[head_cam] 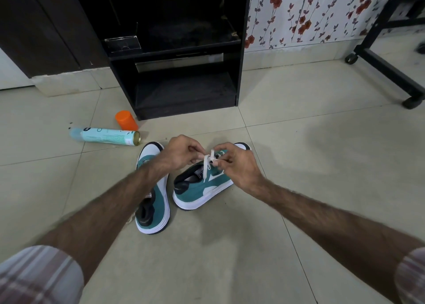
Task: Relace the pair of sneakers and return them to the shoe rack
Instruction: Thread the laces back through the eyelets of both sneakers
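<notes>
Two teal and white sneakers stand on the tiled floor. The right sneaker (200,188) points up and to the right. Its white lace (208,163) rises above the tongue. My left hand (181,153) pinches one end of the lace and my right hand (234,163) pinches the other, both just above that shoe. My left forearm partly covers the left sneaker (154,202), which has a dark collar. The black shoe rack (179,57) stands against the wall straight ahead, with a low open shelf.
A pale blue spray can (105,137) lies on its side to the left of the shoes, with its orange cap (126,120) beside it. A black wheeled frame (388,69) stands at the right. Dark wooden furniture fills the far left.
</notes>
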